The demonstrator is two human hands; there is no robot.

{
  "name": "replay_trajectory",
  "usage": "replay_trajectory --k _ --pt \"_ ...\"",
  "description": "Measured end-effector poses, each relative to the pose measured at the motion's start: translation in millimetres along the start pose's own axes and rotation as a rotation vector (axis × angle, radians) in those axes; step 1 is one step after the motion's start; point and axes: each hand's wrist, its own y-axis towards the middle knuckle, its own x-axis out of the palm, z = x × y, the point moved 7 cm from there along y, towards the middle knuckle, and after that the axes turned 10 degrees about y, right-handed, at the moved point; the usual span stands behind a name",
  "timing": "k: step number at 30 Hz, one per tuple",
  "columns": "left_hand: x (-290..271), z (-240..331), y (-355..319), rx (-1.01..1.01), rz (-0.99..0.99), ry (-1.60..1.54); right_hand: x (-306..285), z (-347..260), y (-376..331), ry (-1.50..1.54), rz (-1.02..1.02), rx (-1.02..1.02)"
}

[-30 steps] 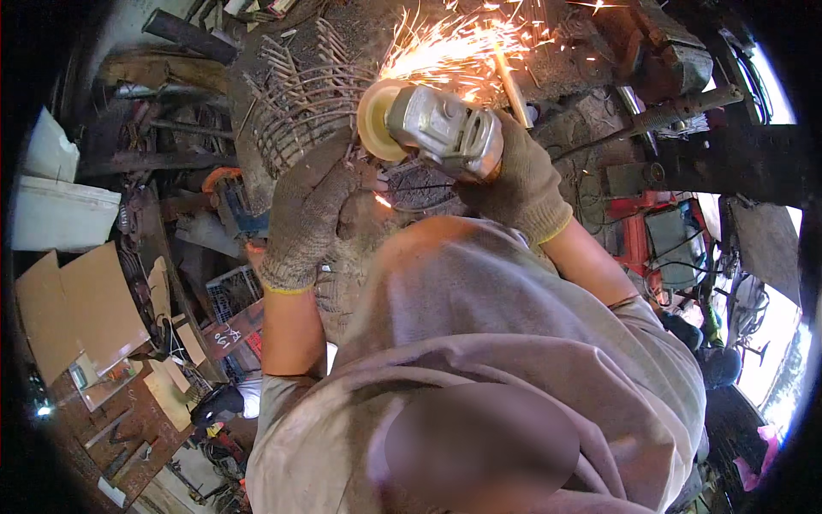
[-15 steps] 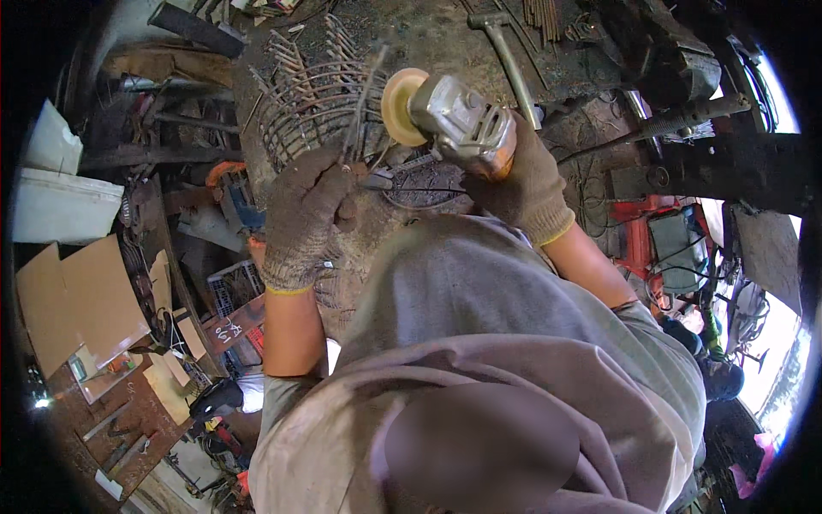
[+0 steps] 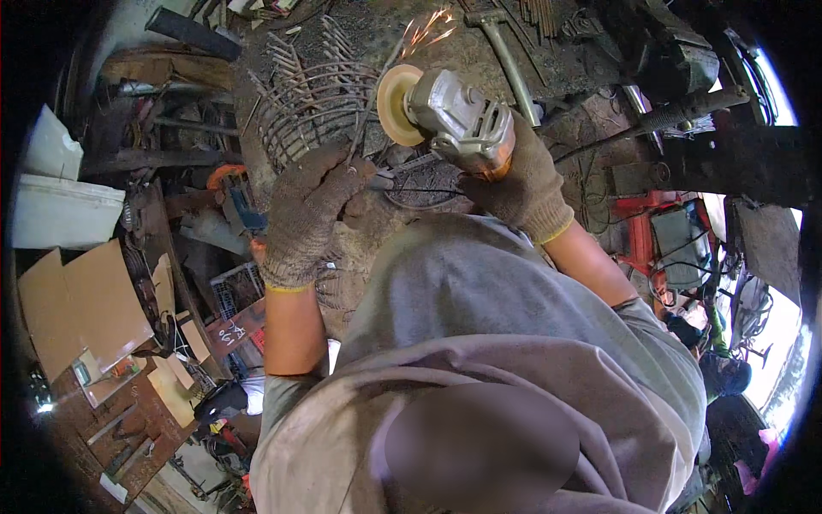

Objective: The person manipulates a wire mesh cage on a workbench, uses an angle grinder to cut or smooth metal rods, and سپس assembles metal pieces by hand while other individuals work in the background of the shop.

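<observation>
Gloved hands grind a bent wire frame on a cluttered workshop desk.

The right hand is wrapped tight around the body of an angle grinder, its yellow disc throwing a few sparks at the wire frame. The left hand pinches closed on one thin rod at the frame's near edge. The frame looks light, springy and sharp-ended, so it probably needs gripping close to the cut; the grinder seems heavy and best held by its body. A hammer lies beyond.
</observation>
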Motion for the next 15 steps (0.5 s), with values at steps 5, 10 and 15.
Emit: replay_trajectory --k 5,10,15 --pt "4 2 2 0.028 0.01 -0.006 -2 -16 -9 0.216 0.123 -0.177" --pt "-5 1 -5 -0.063 0.156 -0.069 -10 -23 2 0.153 0.047 -0.04" --pt "-6 6 1 0.06 0.07 0.072 1 -18 -1 0.098 0.078 -0.079"
